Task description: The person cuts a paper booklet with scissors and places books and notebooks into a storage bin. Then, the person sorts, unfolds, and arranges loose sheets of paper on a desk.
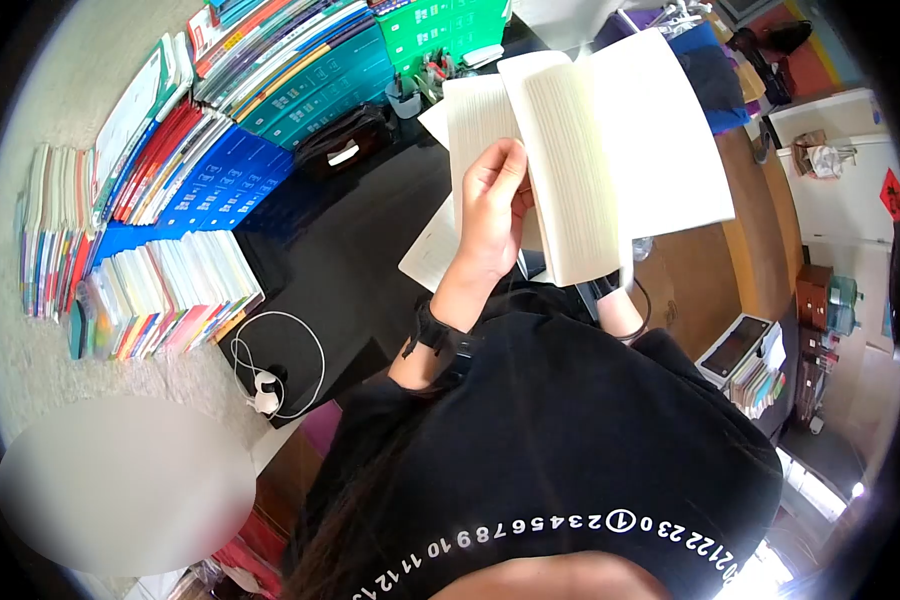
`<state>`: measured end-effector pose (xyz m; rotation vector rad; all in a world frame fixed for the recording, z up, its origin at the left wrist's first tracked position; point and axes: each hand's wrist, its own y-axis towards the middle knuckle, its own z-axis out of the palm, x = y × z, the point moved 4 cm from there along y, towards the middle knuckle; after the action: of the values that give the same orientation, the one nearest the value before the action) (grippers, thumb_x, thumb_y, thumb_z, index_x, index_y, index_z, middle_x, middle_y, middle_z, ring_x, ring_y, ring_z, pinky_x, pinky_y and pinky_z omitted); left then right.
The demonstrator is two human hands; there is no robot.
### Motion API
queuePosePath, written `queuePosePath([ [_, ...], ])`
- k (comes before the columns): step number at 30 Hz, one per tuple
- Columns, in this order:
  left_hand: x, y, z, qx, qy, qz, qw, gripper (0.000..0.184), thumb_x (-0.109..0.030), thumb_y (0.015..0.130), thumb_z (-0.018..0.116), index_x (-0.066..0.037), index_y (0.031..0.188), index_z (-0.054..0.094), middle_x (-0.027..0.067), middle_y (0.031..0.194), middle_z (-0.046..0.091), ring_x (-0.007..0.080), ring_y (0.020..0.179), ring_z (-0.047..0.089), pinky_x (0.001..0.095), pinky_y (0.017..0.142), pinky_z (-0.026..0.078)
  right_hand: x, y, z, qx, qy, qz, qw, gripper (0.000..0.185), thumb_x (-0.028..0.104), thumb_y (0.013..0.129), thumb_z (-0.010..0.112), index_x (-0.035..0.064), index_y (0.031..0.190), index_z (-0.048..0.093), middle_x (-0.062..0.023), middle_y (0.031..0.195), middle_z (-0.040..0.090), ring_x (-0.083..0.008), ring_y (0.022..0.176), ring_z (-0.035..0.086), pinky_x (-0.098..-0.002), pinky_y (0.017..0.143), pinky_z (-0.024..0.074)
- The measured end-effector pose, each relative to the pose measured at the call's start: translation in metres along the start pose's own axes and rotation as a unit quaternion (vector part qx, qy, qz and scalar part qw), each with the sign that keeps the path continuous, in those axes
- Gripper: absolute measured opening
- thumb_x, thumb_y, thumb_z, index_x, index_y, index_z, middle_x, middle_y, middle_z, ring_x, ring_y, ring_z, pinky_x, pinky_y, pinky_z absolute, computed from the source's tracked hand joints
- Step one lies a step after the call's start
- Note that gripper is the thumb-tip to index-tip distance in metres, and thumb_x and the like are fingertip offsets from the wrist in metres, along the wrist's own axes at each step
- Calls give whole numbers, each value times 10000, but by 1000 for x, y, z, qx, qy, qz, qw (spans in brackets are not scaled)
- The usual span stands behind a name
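An open notebook (577,165) with lined, cream-coloured pages is held up in front of my chest. One band of pages stands raised in its middle, and a broad blank white sheet spreads to the right. My left hand (492,205), with a black strap round its wrist, has its thumb and fingers pinched on the pages left of the raised band. Of my right arm only the wrist (620,312) shows below the notebook's lower right corner. The fingers of that hand are hidden behind the notebook, so its grip does not show. More lined paper (428,250) lies below on the left.
A black desk (315,255) carries blue file boxes (215,190), teal file boxes (320,95) and a row of books (170,295). A black bag (345,140), a pen holder (403,97) and a white cable (265,390) are there too. Brown flooring (685,290) shows at right.
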<state>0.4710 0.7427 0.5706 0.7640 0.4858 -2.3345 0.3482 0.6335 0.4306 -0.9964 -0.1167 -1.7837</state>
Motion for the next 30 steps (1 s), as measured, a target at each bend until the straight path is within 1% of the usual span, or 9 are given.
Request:
queuePosePath([
  [6,4,3,-6,-18,-43,-9,999,182,-263,949,514,-105,873,562,-36,756,583,43,667,558,204,607,461,-5,5,-2,-6,-31,0,1000,235,34,862,536,-23,1084,589,-95,981,654,-157,864,627,-287,759,512],
  [8,1,2,-5,-28,-13,9,999,198,-285,945,522,-106,870,565,-39,747,585,48,659,561,206,587,456,-5,8,-4,-7,-43,1,999,232,35,861,536,-24,1079,592,-94,973,656,-156,858,626,-285,755,510],
  [14,5,5,-10,-30,-4,20,999,202,-296,930,546,-108,860,565,-37,753,589,46,646,555,204,577,452,-9,13,-8,-10,-86,1,996,221,35,860,536,-27,1062,601,-90,950,659,-151,840,624,-282,743,506],
  [15,6,5,-10,-39,-21,23,999,193,-281,935,537,-100,877,571,-25,775,604,59,664,584,214,586,485,-9,16,-8,-9,-99,1,995,219,35,859,536,-28,1059,603,-90,946,660,-150,837,624,-281,741,505],
  [18,8,7,-15,-46,-39,12,998,191,-267,941,524,-85,909,575,4,818,631,85,718,622,234,623,526,-10,19,-10,-11,-121,-2,993,215,36,858,536,-30,1050,607,-88,934,661,-147,827,623,-279,734,503],
  [19,7,6,-15,-40,-60,7,997,195,-256,946,511,-72,942,575,35,868,650,114,773,645,254,671,547,-11,20,-11,-11,-127,-2,992,213,36,858,536,-30,1047,609,-87,930,662,-146,824,622,-278,732,502],
  [25,5,7,-20,-36,-55,1,998,227,-263,947,509,-46,980,569,72,930,649,140,811,648,262,702,546,-13,27,-15,-16,-181,-7,983,205,36,856,536,-34,1030,618,-84,907,665,-141,806,620,-275,720,498],
  [28,5,6,-32,-36,-25,0,999,317,-310,952,483,-51,1122,550,87,1073,618,164,960,613,301,817,510,-14,31,-20,-20,-226,-12,974,201,36,855,536,-35,1022,623,-82,895,667,-138,797,619,-273,714,496],
  [30,9,8,-46,-61,-15,14,998,324,-297,952,483,-38,1138,542,87,1063,617,173,955,610,298,823,504,-14,32,-25,-23,-273,-16,962,199,37,855,536,-37,1016,626,-81,887,668,-137,790,619,-271,710,495],
])
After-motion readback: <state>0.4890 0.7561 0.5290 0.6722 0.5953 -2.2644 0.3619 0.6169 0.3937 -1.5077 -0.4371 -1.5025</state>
